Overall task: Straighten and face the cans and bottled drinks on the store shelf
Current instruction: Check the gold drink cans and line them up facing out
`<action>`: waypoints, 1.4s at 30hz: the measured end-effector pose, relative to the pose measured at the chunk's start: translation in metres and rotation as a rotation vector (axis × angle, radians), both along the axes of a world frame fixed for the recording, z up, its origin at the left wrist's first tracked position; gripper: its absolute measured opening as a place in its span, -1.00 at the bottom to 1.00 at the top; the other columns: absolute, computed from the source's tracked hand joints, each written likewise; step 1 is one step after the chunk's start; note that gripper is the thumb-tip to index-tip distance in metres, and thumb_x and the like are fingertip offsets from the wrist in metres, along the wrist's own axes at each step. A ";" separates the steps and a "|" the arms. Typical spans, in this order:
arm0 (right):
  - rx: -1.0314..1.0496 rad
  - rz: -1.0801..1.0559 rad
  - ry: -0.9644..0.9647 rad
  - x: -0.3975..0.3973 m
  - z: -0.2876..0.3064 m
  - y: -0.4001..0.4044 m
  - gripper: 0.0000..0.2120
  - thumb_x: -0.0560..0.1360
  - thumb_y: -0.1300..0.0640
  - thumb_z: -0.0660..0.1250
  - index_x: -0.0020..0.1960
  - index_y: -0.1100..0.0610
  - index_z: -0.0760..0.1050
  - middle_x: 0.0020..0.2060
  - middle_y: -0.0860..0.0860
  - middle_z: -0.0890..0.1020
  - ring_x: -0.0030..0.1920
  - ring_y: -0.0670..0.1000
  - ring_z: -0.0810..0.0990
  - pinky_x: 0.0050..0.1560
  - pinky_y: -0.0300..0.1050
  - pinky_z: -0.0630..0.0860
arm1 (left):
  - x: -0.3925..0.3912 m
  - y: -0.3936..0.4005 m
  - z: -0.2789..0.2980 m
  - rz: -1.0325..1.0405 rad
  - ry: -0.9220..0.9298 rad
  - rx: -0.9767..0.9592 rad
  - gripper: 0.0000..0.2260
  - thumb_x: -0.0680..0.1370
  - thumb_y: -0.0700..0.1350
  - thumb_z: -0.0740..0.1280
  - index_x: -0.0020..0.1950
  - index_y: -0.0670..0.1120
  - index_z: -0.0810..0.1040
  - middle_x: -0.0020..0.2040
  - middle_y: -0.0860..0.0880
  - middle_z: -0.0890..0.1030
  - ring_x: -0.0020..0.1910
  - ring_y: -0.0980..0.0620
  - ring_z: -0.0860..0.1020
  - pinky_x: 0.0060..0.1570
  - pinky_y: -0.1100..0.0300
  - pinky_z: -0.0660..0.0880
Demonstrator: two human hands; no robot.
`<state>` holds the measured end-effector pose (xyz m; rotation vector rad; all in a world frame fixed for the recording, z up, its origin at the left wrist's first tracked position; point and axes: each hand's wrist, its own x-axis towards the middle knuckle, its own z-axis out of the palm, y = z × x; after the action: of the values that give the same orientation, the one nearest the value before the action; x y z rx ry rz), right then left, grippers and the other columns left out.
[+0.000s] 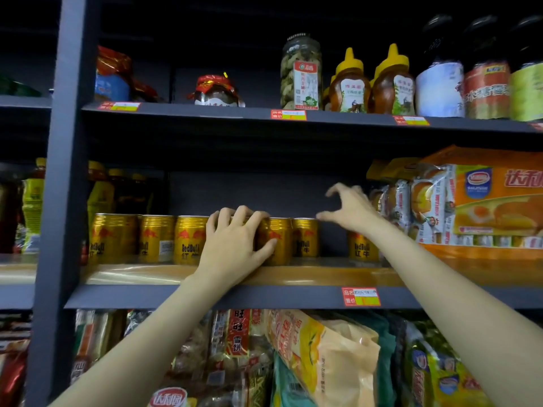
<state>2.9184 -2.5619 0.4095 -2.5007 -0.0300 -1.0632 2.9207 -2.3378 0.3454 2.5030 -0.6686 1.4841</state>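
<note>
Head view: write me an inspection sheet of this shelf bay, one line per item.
Surface: dark metal middle shelf with a tan liner and a red price tag on its front edge.
Job's things: row of gold Red Bull cans at the front; one separate gold can stands apart to the right, behind the right forearm; yellow-capped drink bottles behind the row.
Clutter: orange cake box at right.
Hands: left hand grips a can in the row, fingers over its top; right hand spread, holding nothing.
Cables: nothing seen.
Surroundings: honey bottles and jars above; snack bags below.
</note>
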 end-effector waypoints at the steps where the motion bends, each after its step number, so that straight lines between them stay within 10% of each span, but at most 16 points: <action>1: -0.023 0.084 0.063 0.005 0.001 0.008 -0.46 0.44 0.00 0.44 0.34 0.07 0.34 0.38 0.14 0.31 0.36 0.16 0.33 0.24 -0.01 0.35 | 0.001 0.000 -0.002 0.002 -0.007 -0.002 -0.41 0.42 0.31 -0.07 0.30 0.07 0.41 0.16 -0.01 0.47 0.18 -0.11 0.37 0.27 -0.07 0.22; 9: 0.107 0.122 0.199 0.035 -0.017 0.027 -0.55 0.40 0.09 0.48 0.20 0.11 0.37 0.18 0.10 0.47 0.06 0.03 0.42 -0.05 -0.13 0.39 | -0.001 0.001 -0.002 0.040 0.005 0.027 -0.42 0.44 0.30 -0.13 0.35 0.10 0.31 0.23 0.01 0.40 0.22 -0.09 0.30 0.29 -0.02 0.15; 16: 0.346 0.344 -0.149 -0.029 -0.005 0.005 -0.57 0.33 0.09 0.54 0.10 0.01 0.41 0.11 0.01 0.48 0.13 0.04 0.47 0.04 -0.04 0.49 | 0.000 0.001 -0.003 0.024 0.005 0.033 -0.38 0.43 0.30 -0.15 0.36 0.06 0.33 0.23 -0.03 0.42 0.21 -0.12 0.32 0.28 -0.06 0.18; 24: 0.782 0.759 -0.060 -0.099 -0.021 0.002 -0.51 0.24 0.05 0.50 0.14 0.02 0.48 0.11 0.09 0.60 0.14 0.09 0.57 0.17 0.03 0.51 | -0.037 -0.012 -0.005 -0.347 -0.137 -0.239 -0.46 0.50 0.25 0.02 0.28 -0.03 0.49 0.17 0.01 0.48 0.23 0.10 0.30 0.34 0.13 0.18; 27: 0.915 0.899 -0.064 -0.106 -0.028 0.014 -0.58 0.32 0.12 0.42 0.17 0.10 0.47 0.08 0.09 0.60 0.09 0.06 0.58 0.15 0.01 0.53 | -0.071 -0.030 -0.011 -0.753 0.259 -0.375 -0.48 0.49 0.27 0.22 0.36 0.05 0.34 0.13 0.21 0.43 0.13 0.34 0.38 0.12 0.50 0.29; 31: 0.990 1.019 -0.067 -0.108 -0.033 0.034 -0.68 0.36 0.15 0.38 0.10 0.14 0.48 -0.03 0.08 0.62 0.01 0.04 0.62 0.08 -0.03 0.55 | -0.079 -0.038 -0.013 -1.158 0.707 -0.751 -0.47 0.37 0.05 0.39 0.30 0.02 0.35 0.15 -0.02 0.55 0.11 0.05 0.58 0.08 0.19 0.54; 37: 0.993 0.893 0.140 -0.116 -0.039 0.044 -0.69 0.52 0.09 0.33 0.23 0.14 0.44 0.12 0.16 0.58 0.08 0.13 0.63 0.08 -0.05 0.58 | -0.070 -0.008 -0.010 -0.826 0.117 -0.486 -0.36 0.35 -0.19 0.52 0.32 0.06 0.30 0.20 0.05 0.43 0.19 0.17 0.45 0.10 0.27 0.50; 42: 1.434 1.026 0.278 -0.120 -0.047 0.057 -0.70 0.48 0.04 0.36 0.12 0.20 0.49 -0.01 0.23 0.60 0.01 0.19 0.60 -0.14 0.08 0.63 | -0.085 -0.011 -0.008 -0.920 0.075 -0.440 -0.32 0.36 -0.19 0.51 0.34 0.07 0.22 0.23 0.17 0.41 0.24 0.24 0.42 0.15 0.39 0.42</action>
<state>2.7987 -2.5050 0.3625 -0.9924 -0.3030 -0.0910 2.8359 -2.3490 0.3373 1.5491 -1.1159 1.0171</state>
